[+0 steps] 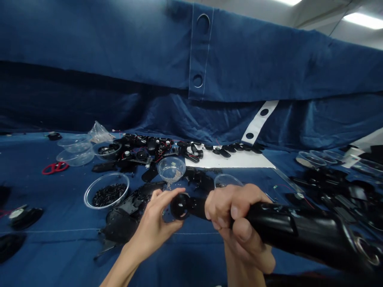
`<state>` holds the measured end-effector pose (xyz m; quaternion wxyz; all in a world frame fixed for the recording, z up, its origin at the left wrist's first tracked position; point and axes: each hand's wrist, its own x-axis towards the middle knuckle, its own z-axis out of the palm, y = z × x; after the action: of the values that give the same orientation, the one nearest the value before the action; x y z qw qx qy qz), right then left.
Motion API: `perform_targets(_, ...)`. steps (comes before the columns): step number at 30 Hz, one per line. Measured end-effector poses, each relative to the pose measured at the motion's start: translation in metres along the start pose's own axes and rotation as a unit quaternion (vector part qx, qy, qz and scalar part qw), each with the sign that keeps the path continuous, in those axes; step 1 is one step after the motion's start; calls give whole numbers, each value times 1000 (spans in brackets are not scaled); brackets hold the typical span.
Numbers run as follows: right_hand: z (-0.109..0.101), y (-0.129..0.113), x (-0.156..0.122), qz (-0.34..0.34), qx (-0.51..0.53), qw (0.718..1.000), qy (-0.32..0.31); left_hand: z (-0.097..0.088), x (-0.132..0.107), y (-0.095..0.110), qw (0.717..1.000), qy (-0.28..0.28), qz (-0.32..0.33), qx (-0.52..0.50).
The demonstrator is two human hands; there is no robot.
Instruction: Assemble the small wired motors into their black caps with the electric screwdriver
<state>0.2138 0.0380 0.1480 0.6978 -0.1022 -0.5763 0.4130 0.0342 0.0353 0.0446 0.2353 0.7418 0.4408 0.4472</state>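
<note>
My left hand (155, 217) curves its thumb and fingertips around the rim of a round black plastic part (180, 206). A narrow black neck (198, 207) runs from that part toward my right hand (243, 223). The fingers of my right hand are wrapped around the front of a long black electric screwdriver (299, 229). Its thick body slants down to the right, close to the camera, with a metal ring at the rear end. The tool's tip is hidden behind my right fingers, so I cannot tell whether it touches the part.
Clear bowls hold black screws (109, 195) and small silvery pieces (173, 175). Another bowl (228, 180) sits behind my right hand. Black plastic parts (119, 223) lie left, with more (338, 195) at right. Red-handled scissors (55, 168), a white sheet (236, 159) and a blue cloth curtain (134, 48) are farther back.
</note>
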Motion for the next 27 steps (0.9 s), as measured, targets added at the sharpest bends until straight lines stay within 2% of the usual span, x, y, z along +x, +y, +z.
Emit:
perform_targets(6,1,-10,-2,-48,-15,998,32,-1,0,-4,1000,10,-16,-16)
perform_targets(10,2,-17,-7,-40,-12,996,74,1,2,-7,999,29,-5,-12)
perform_targets(14,6,-14,-10,-34,-6,998,56,3,4,-3,999,40,-4,-3)
perform_targets(16,6,-12,-11,-33,0,997,68,2,4,-1,999,41,-16,0)
perform_targets(19,0,-11,-8,-46,1,989,141,-5,2,-3,998,30,-51,-15)
perform_targets(24,-20,-4,4,-51,-18,958,281,-8,0,-4,996,-52,-73,28)
perform_targets(27,-27,5,7,-19,-21,953,303,2,7,-2,995,-31,-84,54)
